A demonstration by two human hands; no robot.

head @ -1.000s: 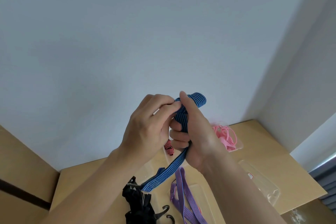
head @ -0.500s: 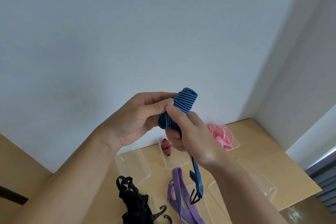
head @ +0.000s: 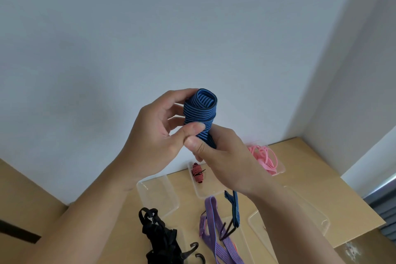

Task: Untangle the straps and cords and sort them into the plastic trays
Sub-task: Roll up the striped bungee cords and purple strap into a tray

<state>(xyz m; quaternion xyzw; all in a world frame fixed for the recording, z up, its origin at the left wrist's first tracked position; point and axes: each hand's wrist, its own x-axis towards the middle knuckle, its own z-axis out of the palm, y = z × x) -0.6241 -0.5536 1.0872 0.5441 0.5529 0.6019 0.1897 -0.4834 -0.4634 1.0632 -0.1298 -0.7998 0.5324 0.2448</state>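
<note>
Both hands hold a blue striped strap raised above the table, wound into a thick coil. My left hand pinches the coil from the left with thumb and fingers. My right hand grips its lower part, and the strap's loose end with a black hook dangles below my right wrist. On the wooden table lie a purple strap and a black tangle of straps with hooks. A red striped bundle sits in a clear tray. Pink cords fill the tray at the back right.
An empty clear tray stands at the left, another at the right near the table's edge. A white wall rises right behind the table. Cardboard-coloured panels flank the table at left.
The strap has been wound further: the coil is thicker and the hanging tail shorter, its hook now just under my right wrist. Both hands have stayed raised, with my left fingers opened around the coil.
</note>
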